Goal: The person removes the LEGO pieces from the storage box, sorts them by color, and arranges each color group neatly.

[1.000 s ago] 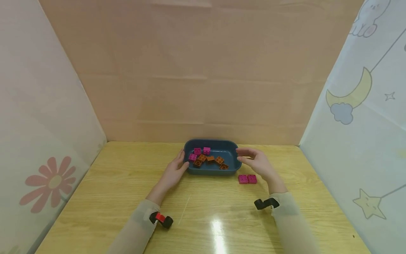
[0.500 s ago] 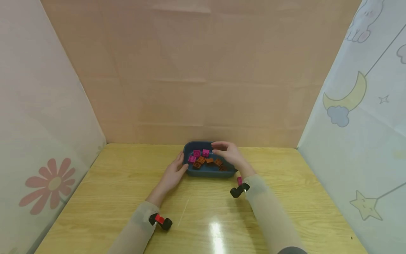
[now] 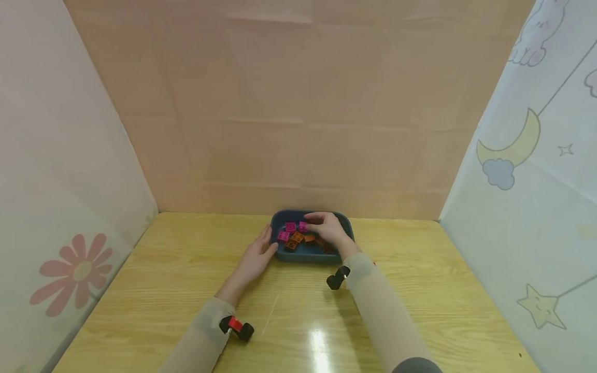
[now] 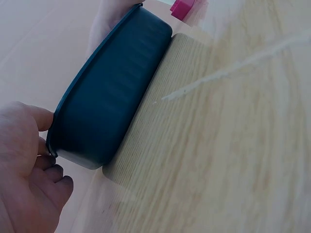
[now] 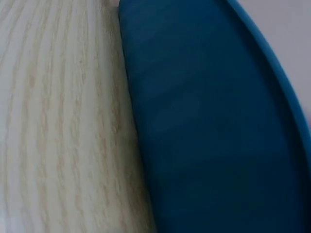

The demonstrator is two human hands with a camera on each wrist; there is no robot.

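Note:
A dark blue tray [image 3: 310, 258] holds several small toy building bricks. Pink bricks [image 3: 283, 236] lie at its left and back, and orange-brown bricks [image 3: 297, 237] sit along the front and middle. My left hand [image 3: 254, 254] grips the tray's left end; in the left wrist view its fingers meet the rim. Over the tray's right half reaches my right hand [image 3: 328, 230], its thumb and fingers apart beside a pink brick [image 3: 303, 227]. That hand partly covers the orange-brown bricks at the right. In the right wrist view only the tray wall [image 5: 204, 121] and table show.
The tray stands on a wooden table [image 3: 280, 321] close to the brown back wall [image 3: 298, 155]. A pink brick [image 4: 182, 8] lies on the table, mostly behind the right sleeve [image 3: 378, 305] in the head view. Patterned side walls stand left and right.
My right hand has moved left from the tray's right end to over the bricks inside. Its sleeve now covers most of the loose pink bricks on the table. The left hand stays put.

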